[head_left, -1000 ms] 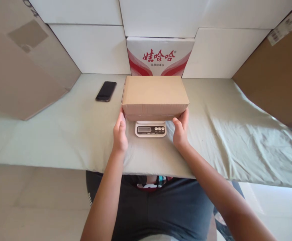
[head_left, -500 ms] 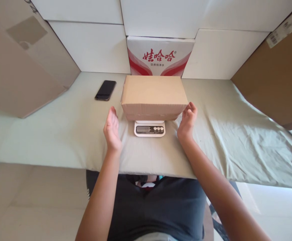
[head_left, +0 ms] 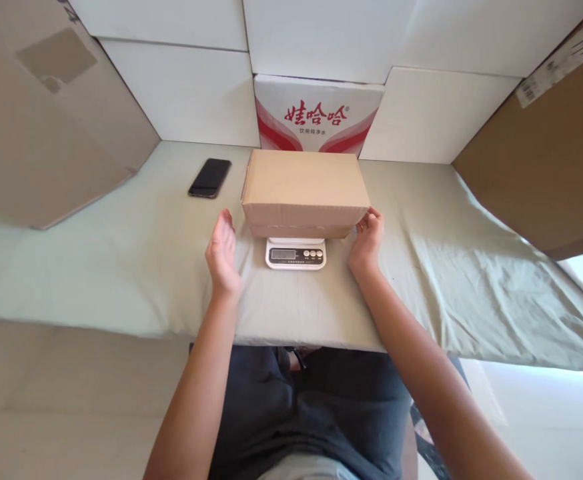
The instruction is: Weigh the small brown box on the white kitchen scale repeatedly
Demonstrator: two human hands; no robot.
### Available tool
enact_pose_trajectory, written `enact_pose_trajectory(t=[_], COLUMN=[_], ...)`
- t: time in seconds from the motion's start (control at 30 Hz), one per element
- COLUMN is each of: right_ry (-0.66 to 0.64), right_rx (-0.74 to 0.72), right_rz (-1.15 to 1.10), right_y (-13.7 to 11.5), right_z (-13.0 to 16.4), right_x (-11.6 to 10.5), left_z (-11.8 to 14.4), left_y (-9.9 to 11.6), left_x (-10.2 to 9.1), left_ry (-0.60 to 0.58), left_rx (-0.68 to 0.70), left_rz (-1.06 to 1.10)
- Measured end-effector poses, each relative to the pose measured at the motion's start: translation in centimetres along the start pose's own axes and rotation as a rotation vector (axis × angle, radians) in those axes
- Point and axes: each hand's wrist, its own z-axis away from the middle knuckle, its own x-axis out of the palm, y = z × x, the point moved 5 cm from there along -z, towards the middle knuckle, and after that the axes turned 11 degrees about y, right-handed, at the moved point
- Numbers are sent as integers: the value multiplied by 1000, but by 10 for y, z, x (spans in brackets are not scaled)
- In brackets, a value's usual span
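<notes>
The box [head_left: 305, 192] sits closed on the scale [head_left: 295, 254], between our two hands and a little beyond them. It overhangs the scale on every side, so we see only the scale's front strip, with its display and three buttons, under the box's near edge.

Our left hand [head_left: 222, 256] is open and holds nothing: palm turned toward the box, fingers straight, standing just beside the box's near left corner with a clear gap between them. Our right hand [head_left: 367, 241] is at the near right corner, fingers loosely curled, the fingertips [head_left: 371, 215] at or against the box's edge; we cannot tell whether they truly touch it. It grips nothing.

Scale and box rest on the bench [head_left: 436, 267], covered with a pale green cloth that wrinkles out to the right of our right hand. Beyond our left hand and further left lies a dark phone [head_left: 210, 178], face up, well apart from the box. Straight behind the box stands a white carton [head_left: 318, 115] with red print, among plain white blocks. Large brown cartons lean in far to the left [head_left: 46, 113] and far to the right [head_left: 546, 153] of our hands.
</notes>
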Motion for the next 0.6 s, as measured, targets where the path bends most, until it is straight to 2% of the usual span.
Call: enact_pose_trajectory(t=[0.2, 0.6], right_ry=[-5, -91], right_rx=[14, -14], right_rz=[-4, -29], right_y=[5, 3], right_z=[-3, -5], right_x=[9, 13], left_z=[0, -2], left_y=[-5, -19], left_x=[3, 8], left_ry=[41, -33], left_rx=[-72, -69], left_rz=[-6, -56])
